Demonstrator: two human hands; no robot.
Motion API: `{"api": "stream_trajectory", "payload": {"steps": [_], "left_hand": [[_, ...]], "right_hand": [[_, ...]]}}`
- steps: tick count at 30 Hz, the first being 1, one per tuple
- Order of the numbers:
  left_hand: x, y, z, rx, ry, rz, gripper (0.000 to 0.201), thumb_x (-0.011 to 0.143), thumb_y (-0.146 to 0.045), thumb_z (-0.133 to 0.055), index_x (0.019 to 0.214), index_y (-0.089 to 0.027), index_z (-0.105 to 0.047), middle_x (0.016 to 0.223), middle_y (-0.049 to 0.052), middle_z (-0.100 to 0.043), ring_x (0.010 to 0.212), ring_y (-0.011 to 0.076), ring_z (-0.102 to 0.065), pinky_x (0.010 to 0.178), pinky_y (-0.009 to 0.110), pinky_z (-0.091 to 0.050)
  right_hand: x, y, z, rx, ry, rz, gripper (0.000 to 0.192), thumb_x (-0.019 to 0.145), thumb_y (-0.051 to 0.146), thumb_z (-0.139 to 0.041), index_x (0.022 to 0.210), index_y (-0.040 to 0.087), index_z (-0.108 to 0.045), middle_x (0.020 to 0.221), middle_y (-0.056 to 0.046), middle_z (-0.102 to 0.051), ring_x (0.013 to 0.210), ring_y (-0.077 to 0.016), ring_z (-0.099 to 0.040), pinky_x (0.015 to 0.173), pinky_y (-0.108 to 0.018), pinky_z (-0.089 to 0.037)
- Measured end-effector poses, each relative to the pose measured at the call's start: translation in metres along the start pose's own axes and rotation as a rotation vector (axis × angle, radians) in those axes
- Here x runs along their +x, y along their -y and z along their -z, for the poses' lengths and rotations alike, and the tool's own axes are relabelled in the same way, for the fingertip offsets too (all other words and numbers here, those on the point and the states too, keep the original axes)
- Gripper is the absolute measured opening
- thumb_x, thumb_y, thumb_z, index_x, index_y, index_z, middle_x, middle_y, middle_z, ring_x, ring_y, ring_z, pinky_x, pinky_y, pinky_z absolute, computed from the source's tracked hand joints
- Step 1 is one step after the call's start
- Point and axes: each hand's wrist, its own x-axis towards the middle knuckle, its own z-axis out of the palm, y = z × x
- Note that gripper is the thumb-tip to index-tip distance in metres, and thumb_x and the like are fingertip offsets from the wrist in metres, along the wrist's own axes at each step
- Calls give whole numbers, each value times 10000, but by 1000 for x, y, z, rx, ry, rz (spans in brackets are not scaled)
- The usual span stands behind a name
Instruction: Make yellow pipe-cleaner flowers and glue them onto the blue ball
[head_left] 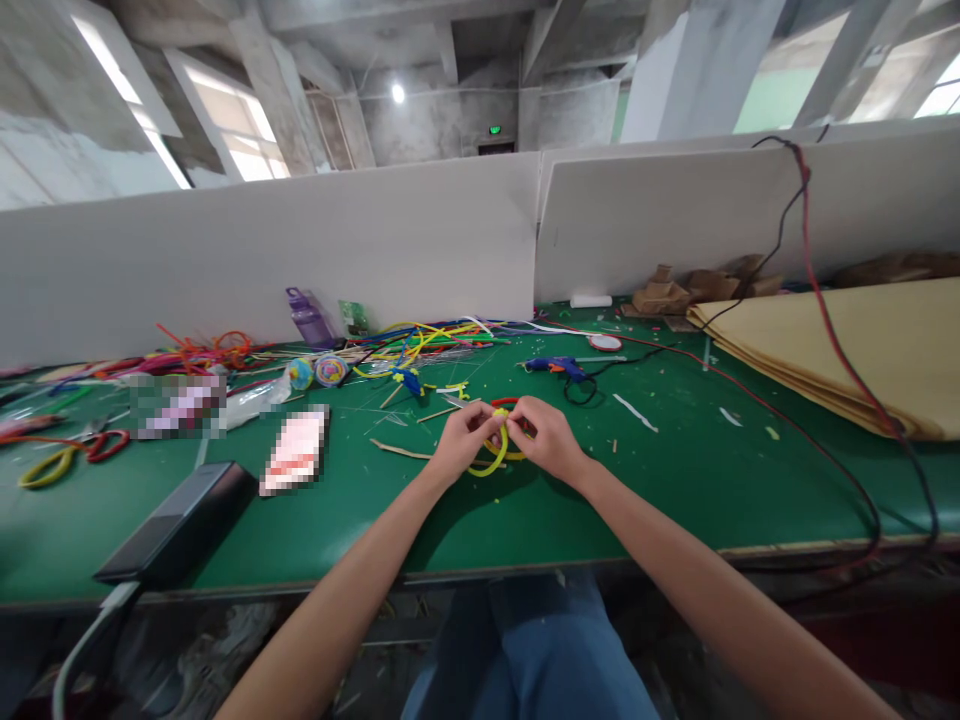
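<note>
Green matting covers the workbench (675, 480), which is backed by white partition boards under a bare concrete ceiling. Both hands meet just above the mat near the bench centre. The left hand (461, 437) and right hand (550, 435) are each pinched shut on a yellow pipe cleaner (495, 462), bent into a loop that hangs below the fingers; a red piece (507, 404) shows just behind the knuckles, its attachment not discernible.

The step in hand appears to be twisting or joining the stem at the top of the loop. The next move likely calls for fine fingertip rotation while the opposite hand holds the loop steady.

The stem looks fuzzy, thin and pliable. A blue glue gun (559, 368) lies beyond the hands, loose coloured stems (427, 340) further back left.
</note>
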Motion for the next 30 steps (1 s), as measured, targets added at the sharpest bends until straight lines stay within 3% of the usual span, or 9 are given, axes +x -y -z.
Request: {"api": "stream_trajectory", "payload": {"steps": [8,13,16,19,27,30], "left_hand": [[-2,0,-1,65,-24,-89,250,776,-402,-618,779,-156,-573,579,-35,-582,523,109,-567,536,227,-465],[0,1,1,13,25,3,289,763,-440,-617,797,-161,-549,582,-38,-576,508,114,-581,493,219,-469],[0,1,0,-9,37,50,294,770,-447,-605,814,-166,-532,549,-55,-544,420,99,-550,376,181,-387],[0,2,1,-1,47,62,271,780,-425,-603,793,-167,-524,508,-67,-520,345,70,-478,333,162,-317],[0,2,1,104,-4,-7,231,783,-388,-604,807,-159,-575,571,-33,-567,413,81,-499,404,184,-384],[-1,0,1,213,-88,-93,220,783,-368,-611,860,-163,-601,640,-8,-598,491,98,-543,466,196,-428]], "right_hand": [[0,2,0,27,-4,-77,164,842,256,-472,691,195,-467,656,-13,-539,584,-123,-468,582,-242,-344],[2,0,5,74,21,-62,62,829,233,-495,797,190,-526,757,-21,-596,649,-129,-524,605,-235,-381],[2,-2,6,87,20,-31,117,826,201,-490,928,189,-547,832,-32,-613,718,-141,-557,645,-241,-411],[2,-3,7,45,39,36,131,840,204,-486,939,192,-570,880,-49,-622,800,-159,-568,707,-259,-424],[2,-3,7,-6,28,63,92,851,218,-481,875,182,-561,868,-53,-623,784,-149,-572,697,-245,-426],[1,-4,5,-72,11,69,84,845,226,-484,858,181,-554,838,-51,-616,777,-156,-563,699,-254,-418]]}}
